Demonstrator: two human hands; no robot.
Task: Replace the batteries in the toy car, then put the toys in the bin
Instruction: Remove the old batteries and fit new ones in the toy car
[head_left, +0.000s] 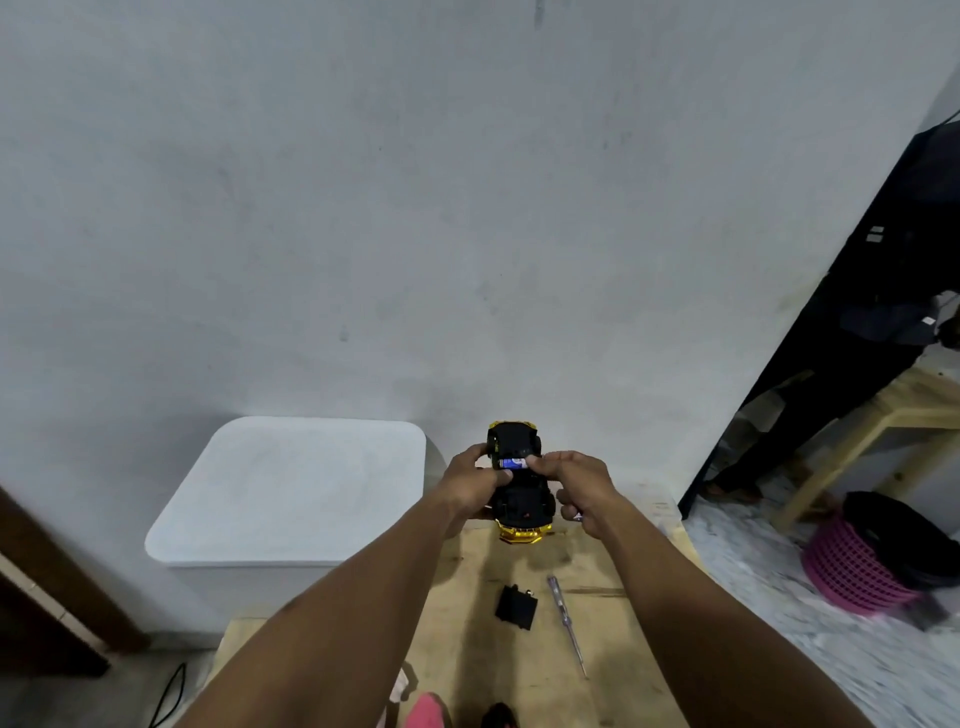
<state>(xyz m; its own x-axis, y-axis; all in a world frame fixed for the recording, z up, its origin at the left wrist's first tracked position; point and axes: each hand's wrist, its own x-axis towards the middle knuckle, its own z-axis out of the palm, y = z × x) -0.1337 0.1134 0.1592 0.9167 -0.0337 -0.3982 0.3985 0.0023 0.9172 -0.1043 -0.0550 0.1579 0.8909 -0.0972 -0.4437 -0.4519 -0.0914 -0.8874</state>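
— Nearest on the wooden table (519, 670)?
— Black battery cover (516, 606), screwdriver (567, 623) beside it.
— Farther?
— Left hand (470, 486) grips the upturned toy car (522, 501); right hand (576, 488) pinches a battery (513, 463) at its underside. White lidded bin (291, 488) left.

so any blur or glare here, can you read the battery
Head view: soft overall, battery label unreadable; gold end of the toy car glints; soft arm shadows on the wooden table; pink basket at the frame's right edge smeared.
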